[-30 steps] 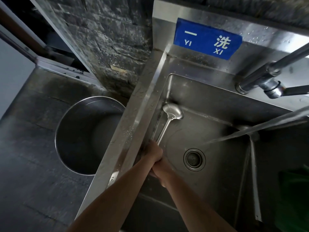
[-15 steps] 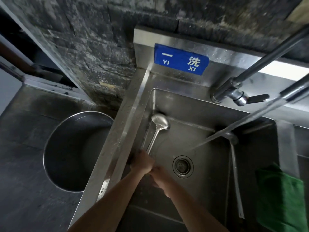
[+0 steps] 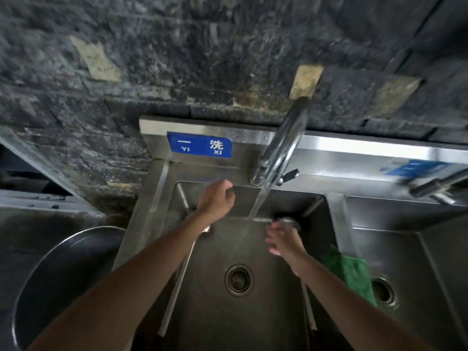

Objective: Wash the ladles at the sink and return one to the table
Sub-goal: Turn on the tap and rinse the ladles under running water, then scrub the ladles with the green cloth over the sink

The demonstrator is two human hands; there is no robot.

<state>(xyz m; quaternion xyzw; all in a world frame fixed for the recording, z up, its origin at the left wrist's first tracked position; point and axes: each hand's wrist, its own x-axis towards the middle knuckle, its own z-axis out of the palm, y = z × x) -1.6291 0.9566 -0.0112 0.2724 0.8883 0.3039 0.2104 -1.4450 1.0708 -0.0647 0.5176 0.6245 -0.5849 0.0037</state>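
Reaching up toward the tap (image 3: 278,150), the left hand (image 3: 216,198) has left the ladle handle it gripped half a second ago and now hangs with loosely curled fingers over the back wall of the sink (image 3: 152,211), holding nothing. The right hand (image 3: 281,239), which was pressed against the left one before, has moved away to the right side of the basin, so the two hands are now well apart. Its fingers touch the bowl of a second ladle (image 3: 288,221) there; motion blur hides whether they grip it. Water (image 3: 255,206) now runs from the tap in a stream that falls between the hands. The first ladle (image 3: 177,279) lies free in the basin along the left wall, its long handle slanting toward the near edge, its bowl mostly hidden under the left forearm. The view has tilted upward, showing more of the dark stone wall (image 3: 177,59). A blue sign (image 3: 199,144) on the steel backsplash reads "一 洗" with "YI XI" beneath. A second blue label (image 3: 415,168) farther right is too blurred to read. A green cloth (image 3: 354,272) hangs over the divider, and a steel pot (image 3: 55,262) stands left of the sink.
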